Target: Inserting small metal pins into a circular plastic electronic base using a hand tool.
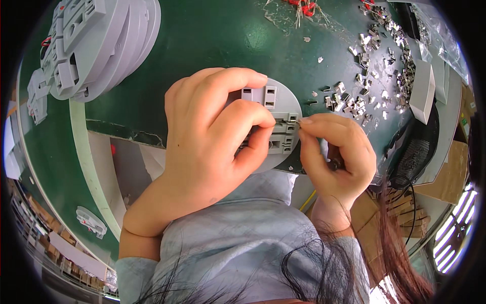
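Observation:
A round grey plastic base (286, 99) with moulded slots and raised ribs lies at the front edge of the green table. My left hand (212, 121) reaches over it and steadies it, with the middle of the base hidden beneath. Its thumb and index finger are closed together by a ribbed slot block (283, 131). At the right end of that block, my right hand (339, 144) pinches thumb and index finger together. Whatever sits between those fingertips is too small to make out.
Small shiny metal clips (347, 101) are strewn across the table on the right. Red parts with thin wire leads (304, 9) lie at the far side. Similar grey bases (129, 40) are stacked at the far left. A black mesh container (417, 152) stands on the right.

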Demonstrator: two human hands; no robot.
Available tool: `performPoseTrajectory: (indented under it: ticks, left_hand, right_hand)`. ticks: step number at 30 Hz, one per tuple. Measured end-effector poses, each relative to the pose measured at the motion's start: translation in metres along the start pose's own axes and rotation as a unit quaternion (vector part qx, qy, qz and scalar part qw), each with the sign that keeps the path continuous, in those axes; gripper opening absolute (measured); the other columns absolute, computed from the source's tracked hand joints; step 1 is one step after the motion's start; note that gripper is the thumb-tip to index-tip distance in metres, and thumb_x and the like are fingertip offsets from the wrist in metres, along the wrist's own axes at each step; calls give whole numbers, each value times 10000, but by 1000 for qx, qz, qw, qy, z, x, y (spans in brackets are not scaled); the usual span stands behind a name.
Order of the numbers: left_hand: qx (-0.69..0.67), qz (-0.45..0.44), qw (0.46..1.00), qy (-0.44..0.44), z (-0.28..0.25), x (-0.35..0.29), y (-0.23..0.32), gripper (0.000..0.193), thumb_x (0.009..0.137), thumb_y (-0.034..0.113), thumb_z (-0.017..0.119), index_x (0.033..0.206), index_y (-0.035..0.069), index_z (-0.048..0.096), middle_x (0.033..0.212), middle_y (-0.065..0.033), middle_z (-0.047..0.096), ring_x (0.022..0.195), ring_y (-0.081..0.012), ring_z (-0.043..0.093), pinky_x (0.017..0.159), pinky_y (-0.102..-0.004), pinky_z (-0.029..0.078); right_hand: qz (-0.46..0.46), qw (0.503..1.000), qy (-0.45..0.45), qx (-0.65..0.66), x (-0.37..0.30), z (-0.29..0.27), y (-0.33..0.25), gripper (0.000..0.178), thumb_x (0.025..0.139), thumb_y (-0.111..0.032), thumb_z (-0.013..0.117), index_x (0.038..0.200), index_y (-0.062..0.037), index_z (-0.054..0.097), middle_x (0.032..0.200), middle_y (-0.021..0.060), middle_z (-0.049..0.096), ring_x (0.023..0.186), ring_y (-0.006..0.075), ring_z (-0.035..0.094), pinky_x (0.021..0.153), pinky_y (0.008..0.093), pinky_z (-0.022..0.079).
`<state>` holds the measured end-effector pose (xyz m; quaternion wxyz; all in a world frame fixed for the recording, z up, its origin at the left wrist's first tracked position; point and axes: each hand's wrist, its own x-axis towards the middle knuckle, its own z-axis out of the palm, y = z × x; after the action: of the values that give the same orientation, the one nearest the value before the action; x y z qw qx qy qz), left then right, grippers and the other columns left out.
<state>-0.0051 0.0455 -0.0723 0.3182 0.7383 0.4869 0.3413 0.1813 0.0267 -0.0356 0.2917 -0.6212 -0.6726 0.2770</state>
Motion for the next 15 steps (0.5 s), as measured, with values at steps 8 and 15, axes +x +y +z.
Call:
performPoseTrajectory:
  ticks: [8,15]
  left_hand:
    - [37,8,999,7,1,-1,1,249,673,-45,733,858,86,630,1224,-101,599,1099,-304,537,890,-376,453]
    - [43,14,999,13,1,-3,-2,249,668,-34,735,853,92,626,1221,-100,600,1098,-305,538,902,-385,445]
  right_hand:
    - [1,1000,5,-22,-5,1,4,275,694,56,782,901,-100,689,877,41,733,726,195,678,650,302,467]
    - [1,999,25,-22,-6,7,3,260,697,48,794,877,-104,685,869,34,736,724,186,681,635,296,450]
